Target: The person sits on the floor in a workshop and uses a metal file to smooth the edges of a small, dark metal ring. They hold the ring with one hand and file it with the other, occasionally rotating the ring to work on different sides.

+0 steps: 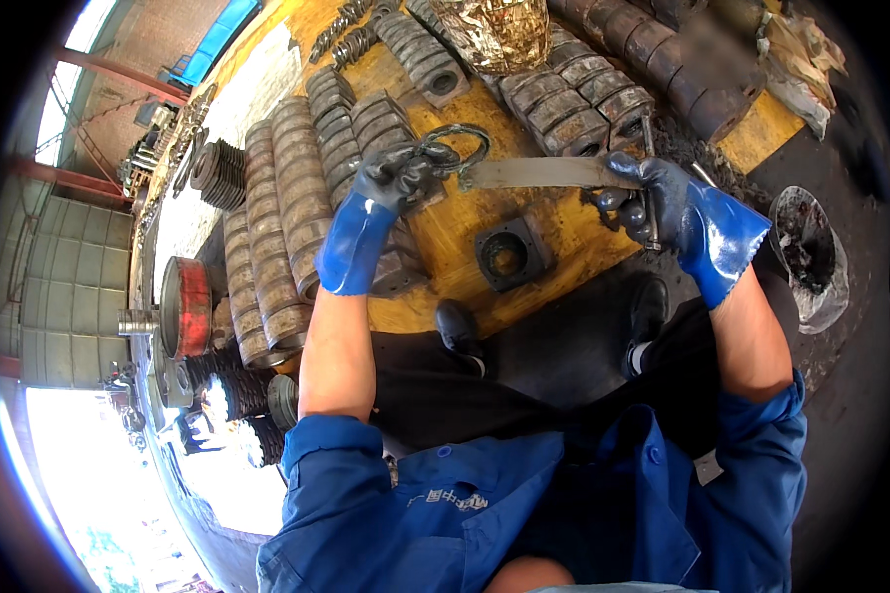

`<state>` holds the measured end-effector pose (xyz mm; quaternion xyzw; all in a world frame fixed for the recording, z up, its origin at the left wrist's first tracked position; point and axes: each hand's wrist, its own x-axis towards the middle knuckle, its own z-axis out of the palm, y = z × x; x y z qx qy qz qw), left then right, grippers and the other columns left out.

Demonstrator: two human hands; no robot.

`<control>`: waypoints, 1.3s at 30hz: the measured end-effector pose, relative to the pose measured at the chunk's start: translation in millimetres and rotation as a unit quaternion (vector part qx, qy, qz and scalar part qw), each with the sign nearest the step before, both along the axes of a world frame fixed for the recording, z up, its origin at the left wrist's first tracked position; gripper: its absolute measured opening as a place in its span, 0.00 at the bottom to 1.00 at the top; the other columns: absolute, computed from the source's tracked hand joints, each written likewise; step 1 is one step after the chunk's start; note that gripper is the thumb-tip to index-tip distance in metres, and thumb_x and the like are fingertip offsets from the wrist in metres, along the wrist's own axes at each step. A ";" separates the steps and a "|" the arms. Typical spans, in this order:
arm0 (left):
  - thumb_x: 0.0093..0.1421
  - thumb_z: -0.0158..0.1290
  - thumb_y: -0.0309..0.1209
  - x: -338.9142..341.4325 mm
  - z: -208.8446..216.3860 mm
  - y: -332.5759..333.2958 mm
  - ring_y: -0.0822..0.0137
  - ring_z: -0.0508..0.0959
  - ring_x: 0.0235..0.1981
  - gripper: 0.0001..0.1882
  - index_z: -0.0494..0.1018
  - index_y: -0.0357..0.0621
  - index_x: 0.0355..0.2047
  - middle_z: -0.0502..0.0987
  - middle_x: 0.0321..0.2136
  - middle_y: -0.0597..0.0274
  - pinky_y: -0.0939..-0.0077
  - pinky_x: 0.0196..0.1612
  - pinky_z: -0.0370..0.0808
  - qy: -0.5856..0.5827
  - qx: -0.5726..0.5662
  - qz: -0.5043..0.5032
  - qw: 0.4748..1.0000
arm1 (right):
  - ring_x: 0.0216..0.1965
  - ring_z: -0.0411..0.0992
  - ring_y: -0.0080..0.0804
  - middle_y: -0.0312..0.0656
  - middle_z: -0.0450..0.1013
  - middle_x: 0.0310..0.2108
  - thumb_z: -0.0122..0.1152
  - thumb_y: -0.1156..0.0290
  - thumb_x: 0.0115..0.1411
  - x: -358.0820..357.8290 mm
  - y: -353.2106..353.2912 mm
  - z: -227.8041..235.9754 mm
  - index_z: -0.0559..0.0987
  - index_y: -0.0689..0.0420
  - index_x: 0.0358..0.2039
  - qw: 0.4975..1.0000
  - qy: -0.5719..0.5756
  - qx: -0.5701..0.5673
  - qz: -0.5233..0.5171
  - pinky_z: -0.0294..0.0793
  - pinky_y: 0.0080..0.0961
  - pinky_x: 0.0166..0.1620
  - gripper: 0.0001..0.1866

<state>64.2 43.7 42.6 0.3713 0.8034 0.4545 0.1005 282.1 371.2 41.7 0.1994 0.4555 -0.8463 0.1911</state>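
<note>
My left hand, in a blue rubber glove blackened with grease, is closed around a dark, thin loop that looks like wire or a ring. A flat grey metal strip spans the gap between my hands. My gloved right hand grips its right end with curled fingers. A thin metal rod stands out beside the right fingers; whether that hand holds it too, I cannot tell. Below the strip, a square dark block with a round hole lies on the yellow surface.
Rows of greasy ribbed metal cylinders lie to the left, more ribbed blocks at the far side. A gold foil-like bundle sits among them. A red-banded drum stands at left; a plastic-lined container at right. My shoes are close below.
</note>
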 end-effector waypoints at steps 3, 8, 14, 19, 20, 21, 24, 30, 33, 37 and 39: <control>0.61 0.56 0.35 7.6 4.8 2.6 0.72 0.76 0.37 0.15 0.76 0.39 0.45 0.80 0.35 0.62 0.76 0.40 0.74 -0.049 0.017 0.020 0.998 | 0.16 0.64 0.15 0.37 0.74 0.28 0.55 0.55 0.63 -0.9 -0.5 -6.1 0.74 0.55 0.45 0.999 -0.005 -0.041 -0.015 0.61 0.13 0.14 0.18; 0.61 0.56 0.35 20.9 13.6 13.9 0.71 0.76 0.35 0.15 0.75 0.39 0.45 0.80 0.34 0.63 0.76 0.38 0.74 -0.159 0.110 0.010 0.981 | 0.15 0.61 0.14 0.36 0.72 0.28 0.53 0.56 0.64 2.2 -12.0 -2.2 0.73 0.56 0.44 0.992 0.004 -0.115 -0.042 0.58 0.13 0.14 0.17; 0.60 0.57 0.38 28.1 14.7 29.9 0.66 0.78 0.39 0.22 0.70 0.38 0.50 0.78 0.42 0.56 0.72 0.44 0.77 -0.293 0.200 0.066 0.932 | 0.15 0.61 0.14 0.35 0.70 0.26 0.51 0.55 0.65 -0.8 -16.6 -9.1 0.72 0.58 0.45 0.977 0.004 -0.212 -0.024 0.58 0.15 0.15 0.19; 0.59 0.56 0.41 29.0 -5.8 48.7 0.55 0.78 0.37 0.23 0.69 0.40 0.49 0.77 0.40 0.50 0.66 0.40 0.79 -0.460 0.429 0.046 0.776 | 0.14 0.62 0.17 0.35 0.71 0.25 0.50 0.52 0.64 -4.0 -21.9 -16.0 0.72 0.57 0.44 0.967 -0.015 -0.253 -0.024 0.59 0.18 0.15 0.20; 0.59 0.56 0.40 29.7 -6.7 52.3 0.54 0.78 0.37 0.22 0.70 0.40 0.49 0.77 0.40 0.50 0.64 0.41 0.79 -0.489 0.437 0.047 0.754 | 0.14 0.63 0.18 0.35 0.71 0.25 0.50 0.52 0.64 -4.3 -21.9 -19.3 0.72 0.57 0.43 0.964 -0.017 -0.263 -0.020 0.59 0.19 0.15 0.20; 0.59 0.55 0.40 29.9 -7.3 55.1 0.52 0.78 0.38 0.21 0.70 0.40 0.48 0.77 0.40 0.49 0.62 0.42 0.78 -0.517 0.444 0.048 0.730 | 0.14 0.63 0.19 0.36 0.71 0.24 0.51 0.51 0.64 -4.2 -22.9 -21.5 0.72 0.57 0.43 0.965 -0.009 -0.261 -0.025 0.59 0.19 0.15 0.20; 0.60 0.53 0.40 25.6 -11.9 59.8 0.49 0.77 0.38 0.20 0.71 0.41 0.48 0.76 0.40 0.48 0.55 0.44 0.77 -0.562 0.453 0.047 0.690 | 0.13 0.66 0.25 0.41 0.74 0.24 0.52 0.51 0.63 -3.2 -26.5 -29.5 0.72 0.56 0.44 0.969 0.014 -0.239 -0.054 0.63 0.22 0.14 0.21; 0.63 0.46 0.30 18.9 -19.1 46.5 0.51 0.77 0.45 0.16 0.68 0.35 0.48 0.75 0.44 0.44 0.60 0.50 0.77 -0.637 0.457 -0.017 0.621 | 0.08 0.61 0.27 0.42 0.71 0.17 0.49 0.48 0.64 -1.8 -40.4 -23.8 0.74 0.55 0.40 0.986 0.047 -0.116 -0.111 0.60 0.25 0.11 0.21; 0.67 0.39 0.32 17.4 -20.7 55.7 0.52 0.75 0.48 0.16 0.66 0.37 0.51 0.73 0.47 0.46 0.61 0.51 0.76 -0.664 0.408 -0.143 0.611 | 0.11 0.68 0.32 0.48 0.74 0.21 0.53 0.54 0.63 -3.8 -28.0 -39.8 0.75 0.54 0.40 0.953 0.116 -0.265 -0.095 0.67 0.25 0.13 0.16; 0.70 0.35 0.37 44.8 -5.7 68.9 0.50 0.74 0.48 0.17 0.64 0.42 0.52 0.71 0.51 0.48 0.57 0.53 0.74 -0.584 0.367 0.053 0.723 | 0.09 0.65 0.31 0.46 0.73 0.19 0.54 0.54 0.63 -8.7 -18.1 -26.6 0.76 0.54 0.40 0.950 0.128 -0.245 -0.146 0.65 0.26 0.13 0.16; 0.69 0.41 0.41 36.8 -15.8 64.4 0.49 0.74 0.48 0.17 0.68 0.44 0.50 0.73 0.48 0.47 0.52 0.53 0.73 -0.556 0.404 0.030 0.726 | 0.09 0.64 0.31 0.45 0.73 0.18 0.54 0.54 0.62 -6.3 -20.5 -23.3 0.76 0.54 0.41 0.956 0.146 -0.217 -0.132 0.64 0.26 0.13 0.17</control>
